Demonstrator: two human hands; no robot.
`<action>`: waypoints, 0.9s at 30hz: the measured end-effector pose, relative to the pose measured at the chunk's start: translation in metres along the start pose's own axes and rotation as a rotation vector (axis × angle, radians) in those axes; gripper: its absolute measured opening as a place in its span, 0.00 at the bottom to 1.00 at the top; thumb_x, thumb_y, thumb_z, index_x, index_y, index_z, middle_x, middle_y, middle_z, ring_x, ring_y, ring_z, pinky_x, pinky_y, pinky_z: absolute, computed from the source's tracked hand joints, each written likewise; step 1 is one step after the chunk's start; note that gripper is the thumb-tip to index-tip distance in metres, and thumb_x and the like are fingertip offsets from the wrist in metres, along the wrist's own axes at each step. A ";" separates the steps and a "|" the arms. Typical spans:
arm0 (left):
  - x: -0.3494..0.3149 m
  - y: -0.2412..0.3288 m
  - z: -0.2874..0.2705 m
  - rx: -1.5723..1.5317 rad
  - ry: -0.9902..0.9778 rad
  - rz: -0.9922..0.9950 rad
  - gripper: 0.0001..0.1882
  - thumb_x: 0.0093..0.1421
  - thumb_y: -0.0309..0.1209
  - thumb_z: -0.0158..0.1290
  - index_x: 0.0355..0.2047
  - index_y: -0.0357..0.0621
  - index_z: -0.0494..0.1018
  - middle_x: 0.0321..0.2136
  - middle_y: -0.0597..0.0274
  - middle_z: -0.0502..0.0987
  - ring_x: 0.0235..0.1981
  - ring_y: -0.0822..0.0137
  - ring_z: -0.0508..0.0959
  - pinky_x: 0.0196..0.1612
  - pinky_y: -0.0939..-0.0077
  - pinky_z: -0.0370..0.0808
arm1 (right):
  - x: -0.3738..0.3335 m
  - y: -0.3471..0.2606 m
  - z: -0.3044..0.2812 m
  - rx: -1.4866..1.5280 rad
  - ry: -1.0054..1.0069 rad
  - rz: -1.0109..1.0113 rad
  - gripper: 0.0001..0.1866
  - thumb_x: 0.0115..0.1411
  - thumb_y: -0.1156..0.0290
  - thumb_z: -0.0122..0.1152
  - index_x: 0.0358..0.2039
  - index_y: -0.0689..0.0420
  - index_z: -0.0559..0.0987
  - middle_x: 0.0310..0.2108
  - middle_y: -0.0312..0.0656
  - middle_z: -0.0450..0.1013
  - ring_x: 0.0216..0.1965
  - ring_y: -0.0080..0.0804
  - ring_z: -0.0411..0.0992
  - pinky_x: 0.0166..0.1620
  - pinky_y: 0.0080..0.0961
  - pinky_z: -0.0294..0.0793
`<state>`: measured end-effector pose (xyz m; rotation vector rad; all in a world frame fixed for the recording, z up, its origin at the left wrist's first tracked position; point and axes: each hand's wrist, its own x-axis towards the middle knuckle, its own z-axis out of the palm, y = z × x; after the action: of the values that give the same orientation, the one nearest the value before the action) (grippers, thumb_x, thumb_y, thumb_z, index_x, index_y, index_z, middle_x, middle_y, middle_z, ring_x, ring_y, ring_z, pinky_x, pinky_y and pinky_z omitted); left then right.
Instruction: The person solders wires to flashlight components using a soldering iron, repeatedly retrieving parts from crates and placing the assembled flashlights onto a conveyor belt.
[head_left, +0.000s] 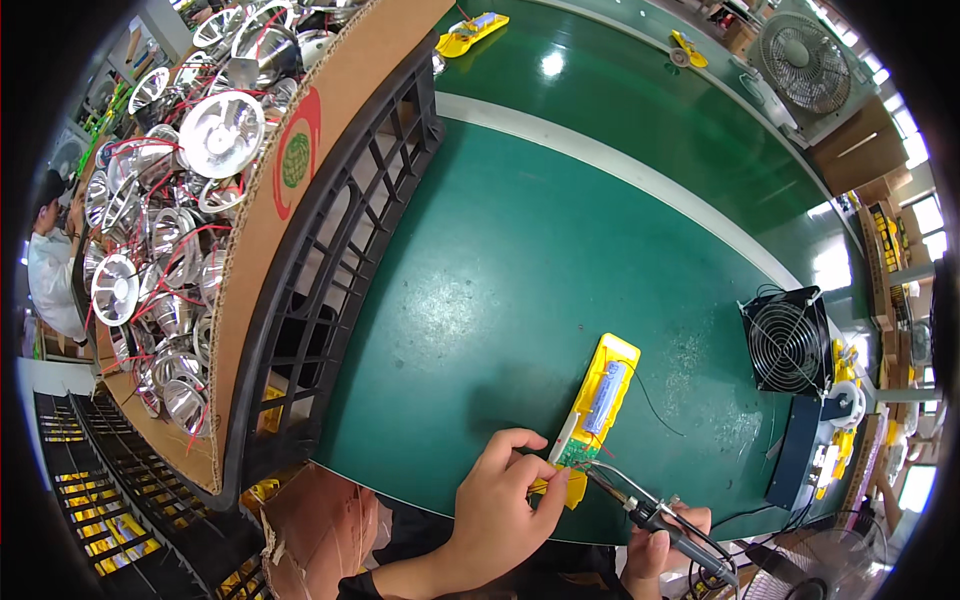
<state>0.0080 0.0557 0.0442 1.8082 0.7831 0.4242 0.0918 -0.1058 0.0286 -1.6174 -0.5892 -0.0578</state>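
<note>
A yellow plastic housing (622, 350) lies on the green work surface, holding a blue cylindrical battery (604, 398) and a green circuit board (577, 452) at its near end. My left hand (505, 505) is closed around that near end, thumb and fingers pinched beside the board. Whether a thin wire is also between them is hard to see. In my right hand (660, 550) is a soldering iron (688, 543) with a curved metal feed tube along it; its tip reaches the circuit board. A dark thin wire (655, 405) trails from the battery's far end across the surface.
Left stands a cardboard box (330, 75) of silver reflectors (222, 135) beside a black plastic crate (340, 240). A small black fan (787, 345) and a dark blue box-shaped unit (795, 455) are at right. Beyond a pale rail, yellow parts (472, 35) lie on a green belt.
</note>
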 end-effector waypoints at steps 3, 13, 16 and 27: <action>0.001 0.000 0.001 0.021 -0.004 -0.006 0.06 0.47 0.23 0.56 0.20 0.36 0.70 0.33 0.59 0.69 0.17 0.76 0.69 0.18 0.85 0.67 | 0.000 0.002 0.000 0.006 0.011 -0.007 0.19 0.51 0.62 0.57 0.28 0.63 0.60 0.13 0.38 0.66 0.12 0.19 0.62 0.19 0.12 0.63; 0.003 -0.003 0.004 0.009 0.015 0.029 0.06 0.47 0.21 0.56 0.20 0.36 0.68 0.29 0.60 0.70 0.17 0.75 0.70 0.18 0.84 0.68 | 0.001 0.002 0.001 0.063 -0.046 0.100 0.19 0.51 0.61 0.58 0.29 0.62 0.60 0.13 0.38 0.65 0.13 0.20 0.62 0.19 0.13 0.62; 0.003 -0.001 0.003 0.023 0.009 0.020 0.06 0.47 0.21 0.55 0.20 0.36 0.68 0.29 0.61 0.70 0.17 0.75 0.70 0.18 0.84 0.67 | 0.002 0.002 -0.001 0.055 -0.065 0.113 0.20 0.51 0.61 0.58 0.29 0.62 0.61 0.13 0.38 0.65 0.13 0.20 0.62 0.19 0.13 0.62; 0.003 -0.001 0.005 0.008 0.018 0.008 0.06 0.47 0.21 0.55 0.20 0.37 0.68 0.28 0.61 0.70 0.16 0.76 0.67 0.16 0.84 0.64 | 0.000 0.002 0.001 0.117 -0.031 0.165 0.20 0.50 0.62 0.59 0.29 0.62 0.60 0.14 0.39 0.66 0.13 0.19 0.61 0.18 0.12 0.61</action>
<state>0.0124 0.0548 0.0410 1.8180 0.7909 0.4440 0.0924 -0.1047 0.0268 -1.5497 -0.4727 0.1218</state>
